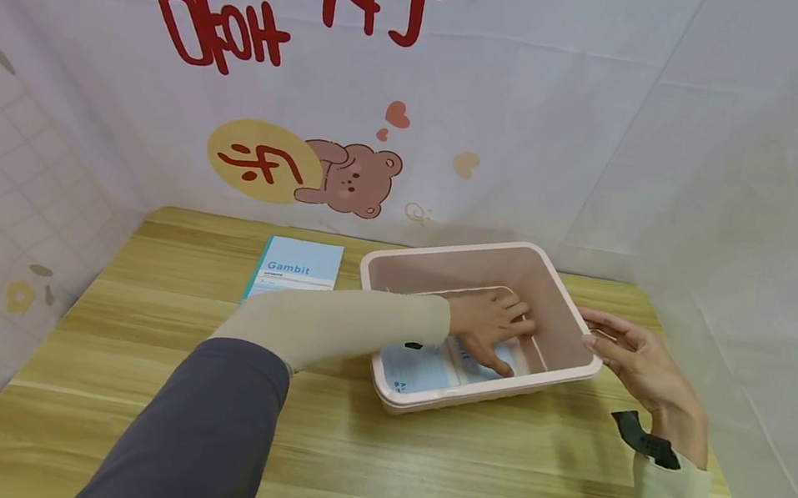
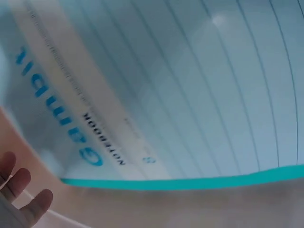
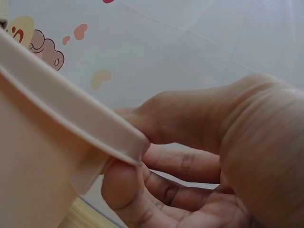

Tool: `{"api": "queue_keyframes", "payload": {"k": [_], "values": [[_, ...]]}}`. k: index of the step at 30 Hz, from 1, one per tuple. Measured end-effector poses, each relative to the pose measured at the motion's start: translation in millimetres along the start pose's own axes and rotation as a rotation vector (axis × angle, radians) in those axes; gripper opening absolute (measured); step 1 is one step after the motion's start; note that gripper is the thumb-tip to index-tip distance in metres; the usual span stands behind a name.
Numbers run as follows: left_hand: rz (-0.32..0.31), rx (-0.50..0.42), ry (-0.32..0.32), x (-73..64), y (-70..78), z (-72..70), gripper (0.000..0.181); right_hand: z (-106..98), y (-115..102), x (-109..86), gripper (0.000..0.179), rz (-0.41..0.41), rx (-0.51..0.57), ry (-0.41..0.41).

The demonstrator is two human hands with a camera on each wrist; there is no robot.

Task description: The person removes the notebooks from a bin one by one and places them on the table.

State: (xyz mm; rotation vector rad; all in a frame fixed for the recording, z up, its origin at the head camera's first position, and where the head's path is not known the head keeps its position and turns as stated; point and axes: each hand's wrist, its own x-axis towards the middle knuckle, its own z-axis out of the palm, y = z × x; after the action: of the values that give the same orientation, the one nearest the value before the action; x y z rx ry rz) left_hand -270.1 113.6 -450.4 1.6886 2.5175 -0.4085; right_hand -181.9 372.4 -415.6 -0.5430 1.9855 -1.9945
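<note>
A pale pink plastic storage bin point(image 1: 555, 328) stands on the wooden table, turned at a slant. Inside it lies a light blue "Gambit" notebook point(image 1: 420, 374) with a teal spine, seen close up in the left wrist view. My left hand point(image 1: 491, 324) reaches into the bin over the notebook, its fingers spread and holding nothing; part of the notebook is hidden beneath the hand and forearm. At the bin's right end, my right hand point(image 1: 644, 370) pinches the rim between thumb and fingers, as the right wrist view shows.
Another "Gambit" notebook point(image 1: 302, 261) lies on the table point(image 1: 429, 480) left of the bin, partly covered by my left sleeve. A white curtain point(image 1: 535, 132) with red lettering and a cartoon bear hangs behind the table, and light cloth walls flank both sides.
</note>
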Motion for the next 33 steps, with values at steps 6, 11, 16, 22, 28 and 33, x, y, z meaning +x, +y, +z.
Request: {"api": "queue_keyframes", "payload": {"k": [6, 11, 16, 22, 28, 33], "values": [[0.037, 0.044, -0.044, 3.2, 3.1, 7.1, 0.079, -1, 0, -1.2, 0.045, -0.004, 0.002, -0.002], [0.043, 0.049, -0.014, 4.9, 3.3, 12.1, 0.076, 0, -1, -0.8, 0.044, -0.002, 0.003, 0.000], [0.040, 0.078, 0.005, 4.1, 3.1, 13.4, 0.074, 1, -1, 0.6, 0.045, -0.003, 0.002, -0.016], [0.048, 0.143, 0.054, 3.4, 3.4, 10.9, 0.072, 0, 0, 0.9, 0.044, -0.007, 0.006, -0.017], [0.081, 0.095, 0.065, 4.5, 3.9, 9.0, 0.072, -2, 2, 0.2, 0.045, -0.019, 0.006, -0.022], [0.093, 0.121, 0.040, 5.8, 5.3, 8.5, 0.069, -3, 3, -1.1, 0.045, -0.025, 0.003, -0.025]]}}
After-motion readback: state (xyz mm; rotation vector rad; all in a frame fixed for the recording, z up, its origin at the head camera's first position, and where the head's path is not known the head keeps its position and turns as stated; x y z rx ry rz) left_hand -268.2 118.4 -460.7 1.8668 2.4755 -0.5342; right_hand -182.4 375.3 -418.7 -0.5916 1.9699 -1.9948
